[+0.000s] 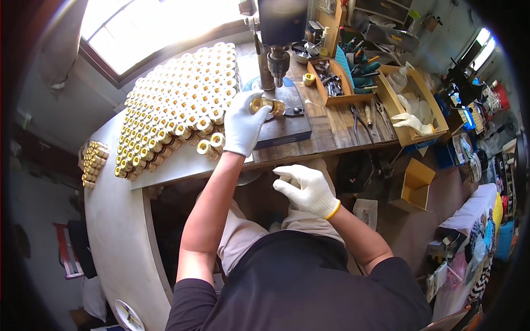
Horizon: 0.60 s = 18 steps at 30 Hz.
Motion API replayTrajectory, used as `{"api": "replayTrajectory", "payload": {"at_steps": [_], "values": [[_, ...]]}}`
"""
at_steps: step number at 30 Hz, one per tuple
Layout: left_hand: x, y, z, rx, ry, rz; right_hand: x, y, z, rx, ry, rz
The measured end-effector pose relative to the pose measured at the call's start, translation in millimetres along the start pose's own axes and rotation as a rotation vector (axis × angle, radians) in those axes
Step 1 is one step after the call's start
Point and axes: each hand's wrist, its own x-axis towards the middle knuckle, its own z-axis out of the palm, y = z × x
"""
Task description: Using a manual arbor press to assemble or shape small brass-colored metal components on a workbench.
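Note:
My left hand point(244, 122), in a white knit glove, grips a brass fitting point(274, 106) between thumb and fingers. That fitting lies on its side over the base point(284, 130) of a drill press, beside a small dark clamp piece point(295, 111). Whether it touches the base, I cannot tell. Just behind it points down the drill chuck point(278, 62). My right hand point(307, 190), gloved in white with a yellow cuff, hovers above my lap near the table's front edge, thumb and fingers apart with nothing between them. Many similar brass fittings point(176, 94) stand in tight rows left of the press.
A smaller group of fittings point(95, 160) sits farther left. One brass piece point(308, 79) lies right of the chuck. Beyond are a wooden tray of metal bits point(337, 101), pliers point(359, 124) and a box holding gloves point(441, 128). An open cardboard box point(415, 185) is on the floor.

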Motion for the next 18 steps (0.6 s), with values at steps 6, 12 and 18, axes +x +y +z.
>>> {"api": "replayTrajectory", "payload": {"at_steps": [6, 12, 18], "values": [[31.2, 46.0, 22.3, 0.299, -0.125, 0.05, 6.1, -0.1, -13.2, 0.033, 0.034, 0.056], [-47.6, 35.8, -5.4, 0.095, -0.032, 0.11, 33.4, -26.7, -63.7, -0.131, 0.24, -0.252], [-183.1, 24.3, -15.6, 0.023, -0.307, -0.106, 105.2, -132.8, -274.7, -1.218, 1.04, -0.665]]}}
